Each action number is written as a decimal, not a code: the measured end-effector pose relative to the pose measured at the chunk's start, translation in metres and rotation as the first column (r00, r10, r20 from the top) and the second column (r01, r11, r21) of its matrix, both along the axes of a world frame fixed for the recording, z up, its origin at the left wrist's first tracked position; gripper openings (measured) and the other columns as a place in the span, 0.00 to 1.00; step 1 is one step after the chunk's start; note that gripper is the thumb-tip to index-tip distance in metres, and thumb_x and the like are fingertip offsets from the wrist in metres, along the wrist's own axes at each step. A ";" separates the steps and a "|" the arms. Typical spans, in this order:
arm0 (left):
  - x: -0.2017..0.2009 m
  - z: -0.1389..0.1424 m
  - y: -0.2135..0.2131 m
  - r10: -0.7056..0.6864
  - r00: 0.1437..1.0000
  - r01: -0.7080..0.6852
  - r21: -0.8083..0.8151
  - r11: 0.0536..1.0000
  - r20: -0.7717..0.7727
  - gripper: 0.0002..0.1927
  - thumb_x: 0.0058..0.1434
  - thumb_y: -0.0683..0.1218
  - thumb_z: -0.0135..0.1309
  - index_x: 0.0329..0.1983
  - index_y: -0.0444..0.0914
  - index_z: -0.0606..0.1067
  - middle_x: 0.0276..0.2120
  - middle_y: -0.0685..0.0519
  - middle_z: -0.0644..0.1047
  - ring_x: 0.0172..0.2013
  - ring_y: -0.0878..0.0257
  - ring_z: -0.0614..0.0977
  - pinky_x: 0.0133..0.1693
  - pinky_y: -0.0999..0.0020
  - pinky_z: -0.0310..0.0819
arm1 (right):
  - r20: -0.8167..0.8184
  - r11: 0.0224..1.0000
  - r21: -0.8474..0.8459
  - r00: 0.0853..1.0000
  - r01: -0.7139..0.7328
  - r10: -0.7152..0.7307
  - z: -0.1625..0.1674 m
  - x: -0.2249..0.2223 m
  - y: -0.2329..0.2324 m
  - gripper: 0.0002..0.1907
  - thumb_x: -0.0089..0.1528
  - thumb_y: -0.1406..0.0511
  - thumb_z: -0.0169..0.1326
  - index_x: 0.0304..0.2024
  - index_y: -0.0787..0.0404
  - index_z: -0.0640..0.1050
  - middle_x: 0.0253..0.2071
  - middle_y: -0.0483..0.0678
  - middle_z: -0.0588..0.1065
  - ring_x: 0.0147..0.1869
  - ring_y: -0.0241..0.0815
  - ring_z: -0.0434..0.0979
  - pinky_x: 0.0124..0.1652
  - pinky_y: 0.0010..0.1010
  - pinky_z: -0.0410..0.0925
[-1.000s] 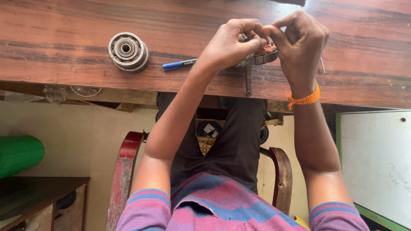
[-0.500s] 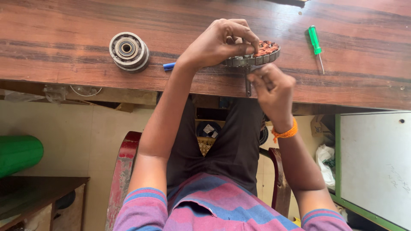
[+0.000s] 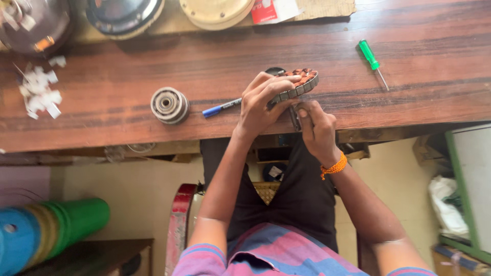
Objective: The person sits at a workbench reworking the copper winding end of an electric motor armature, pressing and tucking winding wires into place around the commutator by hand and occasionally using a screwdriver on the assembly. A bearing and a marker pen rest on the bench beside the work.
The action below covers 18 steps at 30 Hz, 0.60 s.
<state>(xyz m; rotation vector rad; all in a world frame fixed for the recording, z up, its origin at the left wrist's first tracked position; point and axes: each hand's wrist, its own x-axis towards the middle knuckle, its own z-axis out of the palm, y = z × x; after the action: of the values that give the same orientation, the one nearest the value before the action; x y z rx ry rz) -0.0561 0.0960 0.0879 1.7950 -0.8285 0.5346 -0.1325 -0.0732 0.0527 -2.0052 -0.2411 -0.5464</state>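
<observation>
Copper-coloured windings fill a round metal-toothed ring, a small stator, which sits tilted at the near edge of the tabletop, a little right of its middle. The left hand lies over the stator's left side, its fingers curled narrow and gripping the toothed rim. The right hand is just below, at the tabletop's near edge, its fingers pinched shut on a thin dark metal tool whose tip touches the underside of the stator. An orange bead bracelet circles the right wrist.

Just left of the left hand lies a blue marker pen, pointing toward the hand. Further left, near the near edge, stands a round grey bearing-like part. A green-handled screwdriver lies well apart toward the right far side. White paper scraps are scattered near the left edge. Along the far edge sit a dark round housing, a cream-coloured disc and a shiny metal casing at the far-left corner.
</observation>
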 end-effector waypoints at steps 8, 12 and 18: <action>0.000 0.003 -0.006 0.136 0.982 -0.141 0.032 0.989 0.132 0.18 0.55 0.43 0.69 0.48 0.40 0.81 0.50 0.54 0.82 0.44 0.57 0.81 0.49 0.64 0.77 | 0.063 0.996 -0.087 0.998 -0.020 0.025 0.004 0.011 -0.002 0.02 0.67 0.72 0.53 0.43 0.66 0.76 0.31 0.58 0.77 0.31 0.54 0.80 0.31 0.35 0.70; 0.007 0.001 -0.012 0.145 0.984 -0.152 0.062 0.986 0.107 0.17 0.56 0.42 0.67 0.49 0.40 0.81 0.50 0.54 0.82 0.45 0.58 0.82 0.49 0.63 0.77 | 0.003 0.998 -0.052 0.999 -0.048 0.048 0.001 0.021 -0.009 0.04 0.66 0.72 0.55 0.43 0.67 0.77 0.30 0.58 0.76 0.29 0.52 0.80 0.29 0.36 0.69; 0.019 -0.006 -0.018 0.165 0.986 -0.167 0.081 0.983 0.027 0.24 0.49 0.47 0.71 0.49 0.39 0.79 0.45 0.54 0.80 0.44 0.57 0.79 0.48 0.63 0.75 | -0.067 0.998 -0.032 0.996 -0.056 0.054 -0.005 0.034 -0.015 0.05 0.66 0.71 0.55 0.44 0.66 0.77 0.30 0.58 0.77 0.30 0.54 0.80 0.29 0.37 0.69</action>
<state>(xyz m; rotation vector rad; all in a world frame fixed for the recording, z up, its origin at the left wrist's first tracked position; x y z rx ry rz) -0.0373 0.0776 0.0814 1.9498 -0.7279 0.6354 -0.0985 -0.0883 0.0481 -2.0395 -0.2657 -0.4427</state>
